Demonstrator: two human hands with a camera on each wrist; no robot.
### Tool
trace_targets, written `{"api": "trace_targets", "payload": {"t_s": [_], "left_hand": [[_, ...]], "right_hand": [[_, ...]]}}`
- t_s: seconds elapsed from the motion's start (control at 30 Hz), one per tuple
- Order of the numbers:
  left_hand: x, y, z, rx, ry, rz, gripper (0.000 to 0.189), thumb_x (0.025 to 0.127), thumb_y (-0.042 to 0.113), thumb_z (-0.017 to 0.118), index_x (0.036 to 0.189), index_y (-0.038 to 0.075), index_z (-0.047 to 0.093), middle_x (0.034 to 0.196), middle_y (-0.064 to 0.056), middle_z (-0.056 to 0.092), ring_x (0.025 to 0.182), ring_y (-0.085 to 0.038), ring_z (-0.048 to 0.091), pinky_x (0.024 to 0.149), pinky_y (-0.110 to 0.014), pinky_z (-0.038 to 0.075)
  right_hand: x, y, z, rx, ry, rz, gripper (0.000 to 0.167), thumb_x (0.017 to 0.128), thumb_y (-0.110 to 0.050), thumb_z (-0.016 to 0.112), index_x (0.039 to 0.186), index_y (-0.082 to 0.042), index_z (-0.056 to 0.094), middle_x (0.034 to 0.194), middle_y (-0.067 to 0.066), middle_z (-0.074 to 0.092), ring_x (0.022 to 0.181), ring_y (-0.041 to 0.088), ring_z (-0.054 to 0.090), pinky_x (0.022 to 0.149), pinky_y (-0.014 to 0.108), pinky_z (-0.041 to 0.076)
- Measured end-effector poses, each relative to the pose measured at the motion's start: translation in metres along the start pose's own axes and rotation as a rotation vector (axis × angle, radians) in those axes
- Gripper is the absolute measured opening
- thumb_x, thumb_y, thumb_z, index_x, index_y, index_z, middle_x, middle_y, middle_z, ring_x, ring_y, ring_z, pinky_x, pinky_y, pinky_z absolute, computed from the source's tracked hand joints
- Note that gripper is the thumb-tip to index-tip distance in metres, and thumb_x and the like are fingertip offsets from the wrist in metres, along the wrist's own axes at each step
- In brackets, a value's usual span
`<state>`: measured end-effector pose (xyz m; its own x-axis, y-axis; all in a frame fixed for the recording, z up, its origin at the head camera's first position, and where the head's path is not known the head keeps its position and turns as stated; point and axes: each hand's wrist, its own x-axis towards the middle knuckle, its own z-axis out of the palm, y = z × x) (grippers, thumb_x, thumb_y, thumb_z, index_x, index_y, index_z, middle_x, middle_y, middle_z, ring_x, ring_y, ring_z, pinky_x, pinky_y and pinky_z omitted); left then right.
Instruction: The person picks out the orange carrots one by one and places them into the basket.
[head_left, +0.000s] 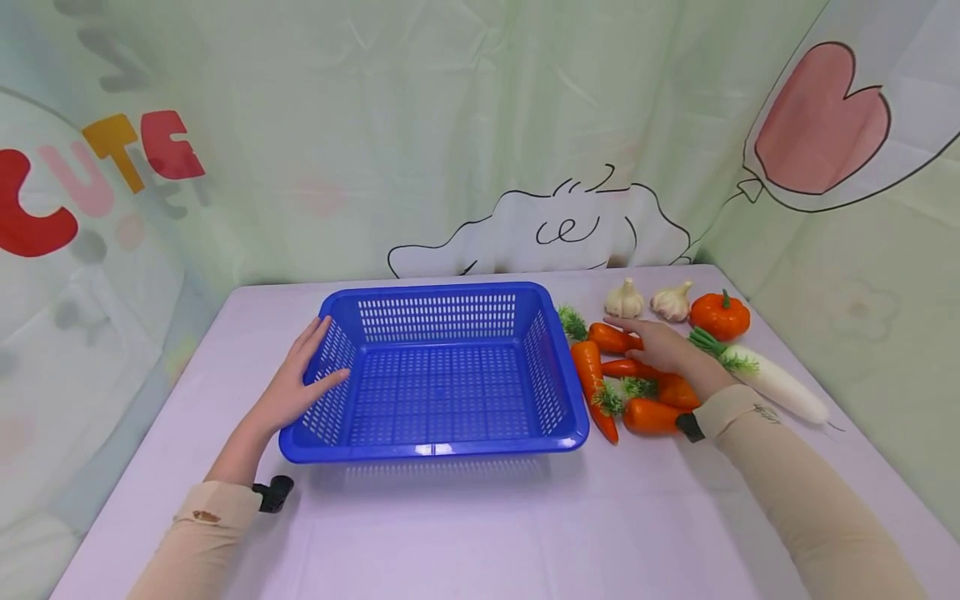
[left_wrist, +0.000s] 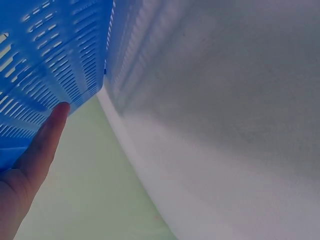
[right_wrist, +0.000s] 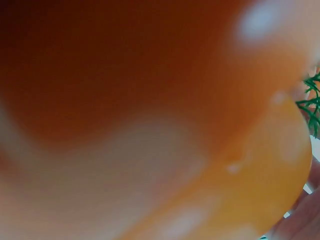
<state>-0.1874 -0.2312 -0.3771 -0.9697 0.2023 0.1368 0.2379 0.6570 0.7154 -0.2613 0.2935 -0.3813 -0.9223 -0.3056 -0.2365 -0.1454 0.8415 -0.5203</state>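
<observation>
My left hand [head_left: 288, 387] is at the left side of a blue plastic basket [head_left: 435, 452], fingers straight along the rim and thumb over the inside. In the left wrist view a straight finger [left_wrist: 45, 145] lies against the basket's slotted wall [left_wrist: 60, 65]. My right hand [head_left: 670, 346] reaches over a pile of orange carrots, its fingers extended around a carrot [head_left: 609, 338] near a garlic bulb [head_left: 625, 300]; contact is unclear. Close, blurred orange surfaces [right_wrist: 125, 65] fill most of the right wrist view, with a green leafy tuft [right_wrist: 312, 102] at its edge.
Another garlic bulb [head_left: 672, 302], an orange pumpkin [head_left: 720, 316] and a white radish [head_left: 783, 385] lie at the table's right. One carrot [head_left: 588, 371] lies close beside the basket's right wall. A curtain [head_left: 322, 167] hangs behind the table [head_left: 420, 542].
</observation>
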Motion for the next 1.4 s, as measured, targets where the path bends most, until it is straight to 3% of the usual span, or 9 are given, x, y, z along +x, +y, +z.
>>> {"api": "trace_targets", "payload": {"t_s": [0.1,0.2,0.4,0.53,0.63,0.83,1.03,1.23,1.4], "left_hand": [[-0.001,0.001,0.000,-0.008,0.005,-0.007,0.081,0.087,0.033,0.060,0.148,0.022,0.009,0.153,-0.013,0.001,0.137,-0.039,0.003,0.097,-0.071,0.013],[-0.001,0.002,0.001,-0.014,0.010,-0.013,0.081,0.087,0.032,0.060,0.148,0.022,0.009,0.153,-0.012,0.001,0.137,-0.039,0.003,0.097,-0.071,0.012],[-0.002,0.001,0.002,-0.018,0.006,-0.029,0.079,0.087,0.032,0.060,0.148,0.021,0.010,0.153,-0.010,0.001,0.137,-0.038,0.003,0.098,-0.070,0.012],[-0.001,-0.001,0.003,-0.017,0.004,-0.034,0.077,0.088,0.032,0.059,0.148,0.019,0.013,0.153,-0.009,0.002,0.137,-0.038,0.004,0.097,-0.070,0.013],[0.001,-0.002,0.004,-0.023,0.006,-0.035,0.076,0.088,0.033,0.059,0.148,0.019,0.014,0.153,-0.009,0.003,0.137,-0.038,0.004,0.097,-0.071,0.013],[0.002,-0.004,0.005,-0.029,0.002,-0.042,0.075,0.088,0.035,0.059,0.148,0.022,0.015,0.153,-0.007,0.003,0.137,-0.037,0.005,0.098,-0.070,0.012],[0.001,-0.005,0.004,-0.034,0.000,-0.044,0.076,0.088,0.034,0.058,0.148,0.020,0.014,0.153,-0.008,0.002,0.137,-0.038,0.004,0.098,-0.070,0.012],[0.000,-0.003,0.004,-0.045,0.006,-0.046,0.077,0.088,0.033,0.059,0.148,0.020,0.013,0.153,-0.008,0.003,0.138,-0.037,0.004,0.098,-0.070,0.012],[0.000,-0.002,0.002,-0.050,0.005,-0.045,0.077,0.088,0.031,0.058,0.148,0.019,0.012,0.153,-0.009,0.002,0.138,-0.036,0.003,0.099,-0.070,0.011]], "right_hand": [[0.004,0.000,-0.001,-0.113,0.020,-0.025,0.062,0.089,0.002,0.051,0.144,-0.014,0.028,0.135,0.028,0.037,0.118,0.046,0.038,0.096,0.062,0.029],[0.006,-0.001,-0.002,-0.126,0.013,-0.022,0.062,0.088,0.003,0.051,0.144,-0.013,0.029,0.134,0.029,0.037,0.116,0.045,0.040,0.096,0.062,0.030],[0.006,-0.002,0.000,-0.055,-0.003,0.005,0.066,0.088,0.006,0.047,0.146,-0.017,0.024,0.137,0.026,0.035,0.116,0.043,0.037,0.098,0.062,0.026],[0.004,-0.001,0.002,0.114,-0.030,0.052,0.059,0.095,-0.006,0.041,0.146,-0.028,0.021,0.144,0.020,0.027,0.124,0.040,0.030,0.101,0.063,0.020],[0.003,0.000,0.002,0.213,-0.045,0.070,0.055,0.098,-0.011,0.036,0.146,-0.033,0.021,0.149,0.016,0.017,0.134,0.041,0.014,0.101,0.065,0.012],[0.004,0.002,0.003,0.146,-0.030,0.059,0.061,0.095,-0.004,0.039,0.146,-0.034,0.021,0.149,0.016,0.017,0.134,0.041,0.013,0.100,0.067,0.012],[0.005,0.000,-0.002,-0.152,0.046,-0.037,0.074,0.082,0.011,0.049,0.146,-0.018,0.023,0.140,0.029,0.028,0.113,0.045,0.041,0.093,0.063,0.032],[0.003,-0.004,-0.010,-0.235,0.076,-0.120,0.067,0.085,0.003,0.055,0.144,-0.013,0.028,0.133,0.034,0.035,0.116,0.049,0.037,0.094,0.063,0.032],[-0.001,-0.007,-0.015,-0.286,0.096,-0.156,0.066,0.086,-0.002,0.057,0.144,-0.013,0.028,0.124,0.032,0.047,0.109,0.048,0.044,0.084,0.058,0.043]]}}
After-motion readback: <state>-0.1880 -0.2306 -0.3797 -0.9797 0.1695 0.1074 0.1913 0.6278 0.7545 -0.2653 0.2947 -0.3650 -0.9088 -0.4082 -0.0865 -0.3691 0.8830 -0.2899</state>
